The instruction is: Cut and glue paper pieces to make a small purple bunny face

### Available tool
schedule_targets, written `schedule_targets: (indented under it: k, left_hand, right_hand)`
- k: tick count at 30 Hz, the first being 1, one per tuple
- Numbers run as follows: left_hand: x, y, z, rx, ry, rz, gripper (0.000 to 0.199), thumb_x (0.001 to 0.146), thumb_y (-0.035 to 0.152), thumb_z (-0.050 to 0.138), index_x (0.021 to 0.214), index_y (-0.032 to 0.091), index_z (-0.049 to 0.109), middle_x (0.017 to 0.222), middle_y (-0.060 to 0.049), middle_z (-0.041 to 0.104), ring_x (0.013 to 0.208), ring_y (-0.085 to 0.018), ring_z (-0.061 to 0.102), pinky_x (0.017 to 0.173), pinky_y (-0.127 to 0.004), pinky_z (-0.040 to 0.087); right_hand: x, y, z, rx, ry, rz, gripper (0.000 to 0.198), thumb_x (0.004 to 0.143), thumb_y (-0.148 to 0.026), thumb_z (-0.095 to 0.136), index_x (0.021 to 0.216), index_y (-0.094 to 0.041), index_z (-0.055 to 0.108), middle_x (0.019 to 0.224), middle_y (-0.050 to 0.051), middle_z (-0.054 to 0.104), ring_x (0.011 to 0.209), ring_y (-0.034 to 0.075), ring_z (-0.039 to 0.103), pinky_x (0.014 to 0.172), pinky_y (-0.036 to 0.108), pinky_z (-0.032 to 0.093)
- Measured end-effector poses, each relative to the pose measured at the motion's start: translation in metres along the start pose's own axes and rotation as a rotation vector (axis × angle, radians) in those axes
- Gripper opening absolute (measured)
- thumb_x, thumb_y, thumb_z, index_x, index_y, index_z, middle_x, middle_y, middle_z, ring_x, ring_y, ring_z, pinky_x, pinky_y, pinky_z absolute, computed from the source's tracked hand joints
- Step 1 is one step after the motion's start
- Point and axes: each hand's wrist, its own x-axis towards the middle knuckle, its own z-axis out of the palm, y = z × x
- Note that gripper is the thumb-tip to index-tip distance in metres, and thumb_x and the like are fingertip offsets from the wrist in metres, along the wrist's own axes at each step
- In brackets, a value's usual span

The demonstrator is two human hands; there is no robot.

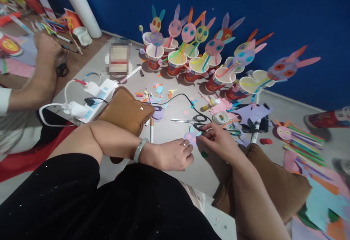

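Right now your left hand [172,155] rests curled and empty on the floor [175,127], while your right hand [218,141] pinches a small paper piece [191,136] just beside it. Scissors [191,120] lie crosswise ahead, tips leftward; bare floor opens beyond.

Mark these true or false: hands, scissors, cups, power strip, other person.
1. Both hands, left and right, meet at a small paper piece. True.
2. The scissors are in the right hand. False: they lie on the floor beyond it.
3. The bunny cups stand along the blue wall. True.
4. The power strip has nothing plugged in. False: plugs and cables sit in it.
5. Another person's hand is at far left. True.
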Motion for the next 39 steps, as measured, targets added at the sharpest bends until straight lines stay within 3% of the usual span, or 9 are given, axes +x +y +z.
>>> schedule_targets:
  k: [4, 12, 17, 23, 28, 30, 34, 37, 39]
  left_hand:
    - [0.0, 0.001, 0.001, -0.008, 0.01, 0.003, 0.032, 0.098, 0.036, 0.056, 0.114, 0.012, 0.069, 0.124, -0.021, 0.068, 0.114, -0.031, 0.063, 0.097, -0.042, 0.046]
    - [-0.002, 0.003, 0.006, 0.045, 0.089, 0.066, 0.032, 0.099, 0.038, 0.054, 0.108, 0.011, 0.07, 0.118, -0.021, 0.07, 0.108, -0.03, 0.065, 0.091, -0.041, 0.046]
    - [-0.001, 0.002, 0.008, 0.037, 0.117, 0.08, 0.034, 0.099, 0.042, 0.055, 0.105, 0.013, 0.071, 0.113, -0.02, 0.071, 0.106, -0.029, 0.065, 0.093, -0.042, 0.045]
    - [0.003, 0.001, 0.009, 0.058, 0.148, 0.096, 0.037, 0.1, 0.044, 0.051, 0.103, 0.012, 0.07, 0.098, -0.017, 0.073, 0.096, -0.029, 0.067, 0.087, -0.041, 0.046]
    - [-0.003, -0.002, -0.012, -0.005, 0.137, 0.122, 0.03, 0.101, 0.037, 0.049, 0.091, 0.017, 0.07, 0.088, -0.011, 0.073, 0.08, -0.022, 0.066, 0.08, -0.038, 0.045]
    - [-0.009, -0.014, -0.025, -0.032, 0.102, 0.059, 0.027, 0.1, 0.035, 0.051, 0.09, 0.017, 0.069, 0.083, -0.009, 0.071, 0.077, -0.021, 0.064, 0.075, -0.037, 0.044]
    - [-0.035, -0.058, -0.043, 0.014, -0.032, -0.326, 0.017, 0.096, 0.021, 0.052, 0.097, 0.014, 0.068, 0.097, -0.013, 0.071, 0.091, -0.024, 0.065, 0.084, -0.039, 0.045]
    - [-0.059, -0.092, -0.045, 0.031, -0.063, -0.642, 0.029, 0.09, 0.016, 0.054, 0.117, 0.01, 0.063, 0.115, -0.018, 0.068, 0.105, -0.03, 0.063, 0.09, -0.043, 0.045]
    - [-0.073, -0.108, -0.042, -0.091, -0.078, -0.735, 0.03, 0.085, 0.02, 0.059, 0.113, 0.009, 0.062, 0.111, -0.016, 0.068, 0.103, -0.029, 0.064, 0.089, -0.041, 0.047]
  right_hand:
    - [-0.008, -0.01, -0.008, 0.015, 0.107, -0.1, 0.016, 0.081, -0.037, 0.065, 0.085, -0.024, 0.056, 0.066, -0.001, 0.064, 0.057, 0.015, 0.057, 0.055, 0.027, 0.044]
    - [-0.01, -0.018, -0.001, -0.001, 0.076, -0.366, 0.009, 0.087, -0.027, 0.06, 0.082, -0.021, 0.063, 0.072, 0.001, 0.065, 0.061, 0.014, 0.057, 0.058, 0.026, 0.046]
    - [-0.008, -0.017, 0.007, -0.007, -0.013, -0.453, 0.01, 0.09, -0.025, 0.059, 0.087, -0.02, 0.067, 0.077, 0.003, 0.069, 0.064, 0.014, 0.06, 0.059, 0.026, 0.047]
    - [-0.001, -0.014, 0.023, -0.049, -0.134, -0.558, 0.02, 0.096, -0.019, 0.049, 0.094, -0.019, 0.069, 0.089, 0.007, 0.072, 0.082, 0.018, 0.067, 0.074, 0.031, 0.051]
    - [0.001, -0.012, 0.025, -0.106, -0.172, -0.564, 0.018, 0.096, -0.021, 0.05, 0.095, -0.02, 0.068, 0.089, 0.007, 0.069, 0.082, 0.019, 0.065, 0.074, 0.031, 0.05]
    - [0.0, -0.013, 0.024, -0.128, -0.183, -0.56, 0.016, 0.095, -0.023, 0.052, 0.096, -0.02, 0.068, 0.089, 0.007, 0.067, 0.08, 0.019, 0.063, 0.073, 0.031, 0.049]
    - [-0.001, -0.016, 0.025, -0.145, -0.196, -0.546, 0.016, 0.095, -0.026, 0.053, 0.097, -0.019, 0.068, 0.09, 0.008, 0.065, 0.079, 0.019, 0.062, 0.072, 0.032, 0.049]
    - [-0.001, -0.017, 0.026, -0.14, -0.203, -0.538, 0.018, 0.095, -0.026, 0.053, 0.097, -0.019, 0.069, 0.09, 0.008, 0.065, 0.078, 0.019, 0.061, 0.072, 0.032, 0.049]
    - [0.0, -0.017, 0.026, -0.133, -0.195, -0.538, 0.017, 0.094, -0.025, 0.053, 0.096, -0.019, 0.069, 0.09, 0.009, 0.066, 0.077, 0.019, 0.061, 0.072, 0.033, 0.049]
